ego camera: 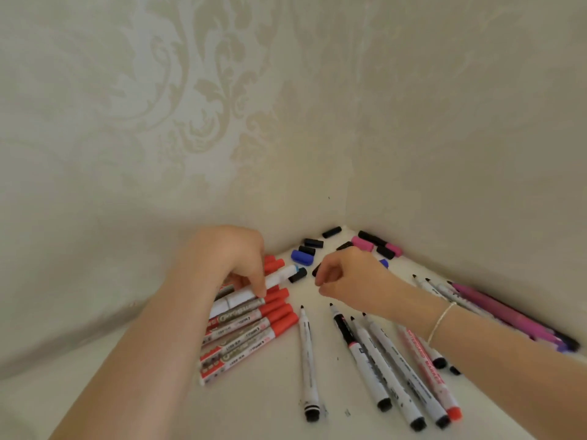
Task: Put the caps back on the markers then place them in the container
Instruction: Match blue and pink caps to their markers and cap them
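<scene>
Head view, left grip [244, 274] pinching marker [276, 279]

A pale cream worktop [273, 404] fills the near part of the scene and narrows toward a far corner. Two walls meet there. The left wall [158, 122] has cream wallpaper with a large leaf and scroll pattern in a slightly darker beige tone. The right wall [460, 122] has the same pale colour, and its pattern is fainter and hard to see. A few small dark specks lie on the worktop in the near part. On the wrist at the right there is a thin light bracelet [440, 322].
</scene>
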Tool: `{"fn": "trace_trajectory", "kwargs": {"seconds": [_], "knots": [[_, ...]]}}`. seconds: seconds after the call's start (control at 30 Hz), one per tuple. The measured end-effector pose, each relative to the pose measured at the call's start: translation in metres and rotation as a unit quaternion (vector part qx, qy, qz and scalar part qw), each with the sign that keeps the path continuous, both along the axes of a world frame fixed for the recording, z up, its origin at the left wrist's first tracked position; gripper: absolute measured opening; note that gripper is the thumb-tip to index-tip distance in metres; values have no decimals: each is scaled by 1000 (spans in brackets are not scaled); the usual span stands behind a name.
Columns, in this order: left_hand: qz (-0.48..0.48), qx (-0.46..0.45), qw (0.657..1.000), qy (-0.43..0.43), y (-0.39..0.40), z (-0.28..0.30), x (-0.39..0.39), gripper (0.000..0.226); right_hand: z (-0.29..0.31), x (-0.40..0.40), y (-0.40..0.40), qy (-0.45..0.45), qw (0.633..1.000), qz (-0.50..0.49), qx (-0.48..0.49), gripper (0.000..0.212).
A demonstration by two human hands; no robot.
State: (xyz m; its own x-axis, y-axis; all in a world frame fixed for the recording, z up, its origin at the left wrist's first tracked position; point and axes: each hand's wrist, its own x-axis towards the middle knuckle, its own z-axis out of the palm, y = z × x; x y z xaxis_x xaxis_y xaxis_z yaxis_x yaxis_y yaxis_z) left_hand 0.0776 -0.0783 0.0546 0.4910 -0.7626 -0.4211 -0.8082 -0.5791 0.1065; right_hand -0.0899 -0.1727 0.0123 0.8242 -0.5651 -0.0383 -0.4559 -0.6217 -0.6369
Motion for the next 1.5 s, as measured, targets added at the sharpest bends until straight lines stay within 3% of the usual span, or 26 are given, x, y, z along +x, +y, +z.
{"fn": "trace_trajectory", "kwargs": {"seconds": [0.07, 0.13, 0.2, 0.27, 0.4, 0.6, 0.77, 1.0, 1.1, 1.2, 1.3, 1.5], "knots": [[11, 10, 1000, -27, -1, -3, 2, 39, 1, -3, 18, 58, 994, 49, -75, 11], [7, 32, 999, -35, -3, -6, 0, 36, -1, -5, 37, 98, 987, 98, -86, 14], [10, 58, 998, -21, -4, -9, -4, 31, -6, -5, 50, 147, 973, 125, -127, 26], [13, 78, 997, -19, -7, -14, -7, 28, -13, -3, 56, 178, 962, 126, -162, 35], [8, 88, 994, -57, -10, -15, -12, 26, -17, 0, 54, 189, 967, 94, -141, 28], [2, 67, 995, -73, -11, -12, -15, 26, -5, -1, 14, 64, 997, -30, 31, 26], [-5, 51, 999, -5, -15, -20, -6, 21, 5, -8, -18, -59, 976, -117, 173, 24], [-25, -60, 998, -4, -22, -25, -7, 22, 13, -18, -27, -86, 962, -126, 225, 27], [-55, -54, 997, -4, -21, -20, -19, 40, 12, -20, -15, -31, 983, -84, 161, 27], [-95, 86, 992, -8, -18, -17, -39, 56, 4, -20, 7, 82, 997, -8, -11, 25], [-116, 159, 980, -40, -23, -25, -56, 48, -6, -15, 24, 165, 975, 60, -133, 17], [-71, 124, 990, 0, -24, -31, -54, 32, -18, -10, 25, 203, 961, 57, -177, 14]]}}
